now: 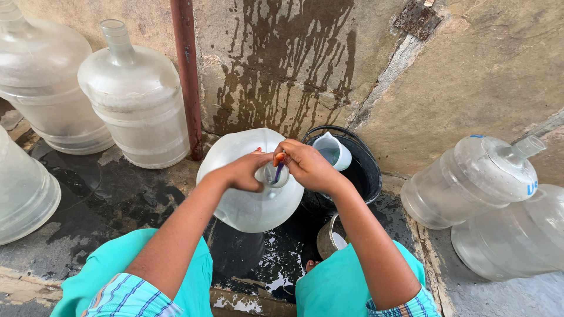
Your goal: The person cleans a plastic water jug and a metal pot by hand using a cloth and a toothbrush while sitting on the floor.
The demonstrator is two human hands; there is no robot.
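Observation:
A large clear water jug (247,199) stands upright on the wet floor between my knees. My left hand (244,172) grips its neck. My right hand (305,164) is closed on a thin brush handle (278,170) with a blue stem and orange end, pushed down into the jug's mouth. Just behind the jug sits a black bucket (367,170) of water with a white plastic mug (332,151) floating in it.
Several more clear jugs stand around: two upright at the back left (138,100), one at the left edge (23,194), two lying tilted at the right (470,179). A rusty red pipe (187,70) runs down the wet concrete wall. A small metal pot (330,236) sits by my right knee.

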